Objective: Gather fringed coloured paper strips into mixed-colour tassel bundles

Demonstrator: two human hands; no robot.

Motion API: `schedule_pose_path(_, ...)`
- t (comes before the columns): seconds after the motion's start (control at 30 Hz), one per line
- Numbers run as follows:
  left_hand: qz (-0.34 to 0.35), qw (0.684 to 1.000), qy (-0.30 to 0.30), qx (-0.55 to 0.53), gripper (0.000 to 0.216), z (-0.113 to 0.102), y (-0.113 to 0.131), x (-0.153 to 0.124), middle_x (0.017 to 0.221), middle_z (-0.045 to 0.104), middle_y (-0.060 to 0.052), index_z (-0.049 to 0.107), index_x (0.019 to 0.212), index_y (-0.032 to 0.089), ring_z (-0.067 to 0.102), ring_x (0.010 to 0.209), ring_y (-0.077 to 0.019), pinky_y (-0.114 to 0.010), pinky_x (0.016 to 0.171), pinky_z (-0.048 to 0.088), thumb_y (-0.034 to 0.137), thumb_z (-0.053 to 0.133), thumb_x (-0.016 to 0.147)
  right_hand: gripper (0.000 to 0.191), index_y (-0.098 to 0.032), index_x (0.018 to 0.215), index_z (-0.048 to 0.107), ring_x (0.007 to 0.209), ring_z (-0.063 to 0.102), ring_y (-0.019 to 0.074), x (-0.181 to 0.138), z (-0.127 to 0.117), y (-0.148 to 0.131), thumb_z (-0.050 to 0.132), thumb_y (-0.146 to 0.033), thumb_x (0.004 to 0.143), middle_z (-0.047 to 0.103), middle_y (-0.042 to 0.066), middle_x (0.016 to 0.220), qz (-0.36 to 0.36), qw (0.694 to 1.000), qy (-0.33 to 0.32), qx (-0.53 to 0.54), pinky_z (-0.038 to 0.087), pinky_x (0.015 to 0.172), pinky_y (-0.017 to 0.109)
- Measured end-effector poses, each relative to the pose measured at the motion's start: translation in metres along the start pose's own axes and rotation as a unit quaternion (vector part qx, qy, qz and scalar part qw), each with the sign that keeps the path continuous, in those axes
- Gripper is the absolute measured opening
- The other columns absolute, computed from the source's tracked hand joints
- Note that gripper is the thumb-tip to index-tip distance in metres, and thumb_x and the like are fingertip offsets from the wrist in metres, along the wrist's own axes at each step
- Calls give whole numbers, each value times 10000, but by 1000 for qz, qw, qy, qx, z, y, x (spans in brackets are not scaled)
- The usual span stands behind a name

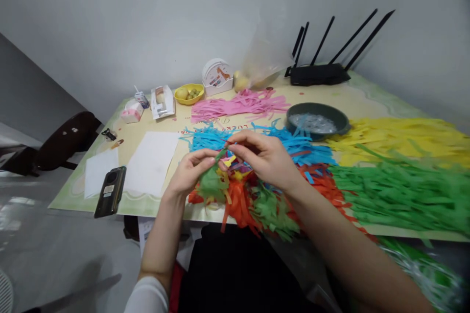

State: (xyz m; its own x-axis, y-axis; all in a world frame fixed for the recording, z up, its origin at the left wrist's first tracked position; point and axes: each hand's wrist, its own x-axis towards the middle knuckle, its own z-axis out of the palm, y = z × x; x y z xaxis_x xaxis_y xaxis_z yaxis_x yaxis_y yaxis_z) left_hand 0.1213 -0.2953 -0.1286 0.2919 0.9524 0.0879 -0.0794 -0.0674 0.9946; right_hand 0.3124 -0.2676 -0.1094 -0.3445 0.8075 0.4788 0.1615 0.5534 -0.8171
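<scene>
My left hand (189, 172) pinched the fringed green paper tassel (213, 185), neck slanting up toward my right hand (270, 160), fingertips drawn together, hold unclear.

A phone (106, 201) lies at the table's (312, 94) near edge. A router (319, 75) and a yellow bowl (188, 102) stand along the far edge.

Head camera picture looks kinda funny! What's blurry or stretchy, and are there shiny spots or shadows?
In the head view, the green strip in the left hand looks soft; the right forearm seems stretched toward the corner; the green bundle at bottom right looks smeared; the floor at left shows pale glare and dark shadow.
</scene>
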Motion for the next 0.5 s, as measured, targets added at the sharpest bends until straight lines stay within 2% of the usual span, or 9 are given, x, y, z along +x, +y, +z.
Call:
schedule_pose_path(0.07, 4, 997, 74, -4, 345, -1, -2, -2, 828, 762, -87, 719, 955, 142, 730, 799, -233, -339, 737, 574, 430, 747, 769, 190, -189, 988, 719, 599, 615, 127, -4, 1, -1, 592, -295, 895, 719, 26, 792, -3, 999, 43, -10, 459, 569, 243)
schedule_pose_path(0.13, 39, 985, 164, 41, 299, 2, -5, -4, 874, 775, -82, 743, 964, 154, 733, 846, -223, -338, 803, 571, 369, 769, 757, 219, -196, 1047, 723, 600, 640, 136, -12, 5, -3, 594, -299, 902, 737, 32, 805, 7, 996, 83, -34, 481, 572, 249)
schedule_pose_path(0.23, 111, 950, 258, 137, 224, 10, -6, -7, 938, 779, -68, 767, 988, 180, 725, 910, -202, -325, 878, 556, 286, 745, 792, 216, -185, 1028, 740, 564, 651, 143, -24, 12, -8, 606, -288, 893, 745, 35, 749, 14, 994, 79, -72, 488, 542, 244)
schedule_pose_path(0.33, 162, 920, 283, 217, 193, 16, -6, -11, 947, 776, -52, 775, 997, 205, 718, 886, -175, -291, 844, 560, 242, 726, 813, 201, -173, 989, 750, 532, 643, 136, -30, 18, -10, 603, -263, 886, 738, 25, 687, 9, 994, 64, -88, 479, 526, 230)
schedule_pose_path(0.5, 221, 891, 271, 290, 195, 20, -6, -15, 924, 774, -37, 771, 1014, 233, 704, 834, -152, -275, 794, 558, 203, 710, 831, 210, -158, 983, 749, 524, 639, 128, -30, 20, -7, 592, -255, 883, 736, 17, 670, 23, 993, 69, -98, 462, 523, 216)
